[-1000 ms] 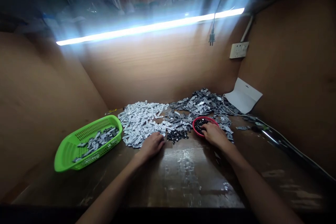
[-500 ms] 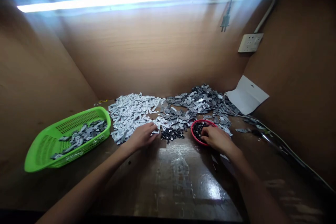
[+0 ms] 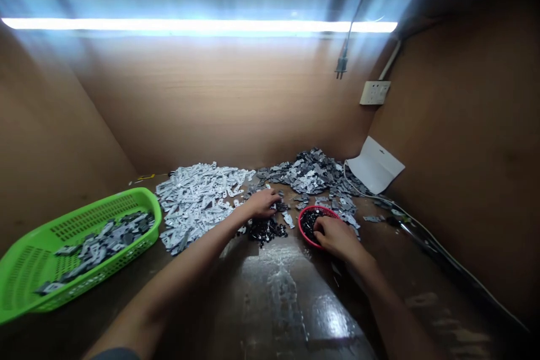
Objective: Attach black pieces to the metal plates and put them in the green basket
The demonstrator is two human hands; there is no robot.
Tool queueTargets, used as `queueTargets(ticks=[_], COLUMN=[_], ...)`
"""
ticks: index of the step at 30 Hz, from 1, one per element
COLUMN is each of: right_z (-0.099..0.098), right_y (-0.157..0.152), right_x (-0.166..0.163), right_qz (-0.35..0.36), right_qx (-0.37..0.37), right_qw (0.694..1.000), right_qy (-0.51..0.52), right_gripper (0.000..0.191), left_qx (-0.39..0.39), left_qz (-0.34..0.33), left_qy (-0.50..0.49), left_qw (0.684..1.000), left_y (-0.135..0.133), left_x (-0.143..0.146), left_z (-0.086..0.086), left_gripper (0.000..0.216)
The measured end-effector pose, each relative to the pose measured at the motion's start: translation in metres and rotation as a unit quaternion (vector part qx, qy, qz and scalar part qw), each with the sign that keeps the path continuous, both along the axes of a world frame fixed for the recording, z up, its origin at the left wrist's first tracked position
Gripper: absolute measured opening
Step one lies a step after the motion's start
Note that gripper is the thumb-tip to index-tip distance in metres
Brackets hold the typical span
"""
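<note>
My left hand (image 3: 262,203) reaches past a small heap of black parts (image 3: 265,230), its fingers bent down among loose grey metal pieces. What those fingertips grip, if anything, is hidden. Inside a small red basket (image 3: 300,230), my right hand (image 3: 338,237) has thumb and fingers drawn together over tiny black parts (image 3: 309,219); I cannot make out what is between them. To the left of my left hand spreads a pile of white flat metal pieces (image 3: 194,197). Beyond both hands lies a pile of grey metal pieces (image 3: 312,171).
A green slotted basket (image 3: 25,242) with grey pieces (image 3: 112,242) stands at the left. On the right are a white card (image 3: 375,166), a cable, and a dark tool with a shiny shaft (image 3: 415,236). Wooden panels enclose the table; a plug (image 3: 341,64) hangs above.
My left hand has moved right and farther away, from the edge of the white pile to the grey pieces. My right hand stays in the red basket. The camera view has shifted.
</note>
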State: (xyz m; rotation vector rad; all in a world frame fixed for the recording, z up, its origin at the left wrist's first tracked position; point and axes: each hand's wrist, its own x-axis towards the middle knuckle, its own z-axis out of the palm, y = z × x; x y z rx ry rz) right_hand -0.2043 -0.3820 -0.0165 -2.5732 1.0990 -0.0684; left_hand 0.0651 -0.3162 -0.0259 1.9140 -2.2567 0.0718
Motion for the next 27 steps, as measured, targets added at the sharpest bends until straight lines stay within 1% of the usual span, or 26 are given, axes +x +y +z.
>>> queueTargets(ticks=[2, 4, 7, 10, 15, 19, 23, 24, 27], right_z=[-0.001, -0.002, -0.004, -0.004, -0.003, -0.005, -0.007, -0.007, -0.006], right_y=[0.002, 0.002, 0.002, 0.000, -0.002, -0.002, -0.004, -0.005, -0.006], right_x=[0.000, 0.000, 0.001, 0.003, 0.005, 0.007, 0.009, 0.009, 0.010], right_qz=[0.005, 0.008, 0.007, 0.015, 0.001, -0.014, -0.014, -0.015, -0.028], right_qx=[-0.009, -0.013, -0.014, -0.016, -0.001, 0.004, 0.012, 0.015, 0.025], right_qw=[1.000, 1.000, 1.000, 0.999, 0.997, 0.992, 0.987, 0.987, 0.989], right_qy=[0.000, -0.003, -0.015, -0.039, -0.077, -0.127, -0.157, -0.157, -0.143], right_gripper=[0.023, 0.023, 0.021, 0.022, 0.023, 0.023, 0.028, 0.030, 0.030], left_qx=[-0.003, -0.016, -0.094, -0.150, -0.166, -0.173, -0.175, -0.170, -0.182], left_qz=[0.015, 0.038, 0.086, 0.152, 0.227, 0.261, 0.295, 0.296, 0.261], left_qy=[0.006, 0.014, 0.026, 0.048, 0.123, 0.150, 0.180, 0.183, 0.185], left_qw=[1.000, 0.999, 0.992, 0.976, 0.952, 0.938, 0.922, 0.922, 0.930], left_y=[0.024, 0.045, 0.071, 0.095, 0.131, 0.147, 0.157, 0.158, 0.159], left_x=[0.013, 0.025, 0.041, 0.052, 0.051, 0.040, 0.033, 0.033, 0.035], left_z=[0.006, 0.014, 0.022, 0.021, 0.012, 0.012, 0.012, 0.010, 0.005], left_gripper=[0.025, 0.027, 0.028, 0.026, 0.027, 0.026, 0.036, 0.035, 0.032])
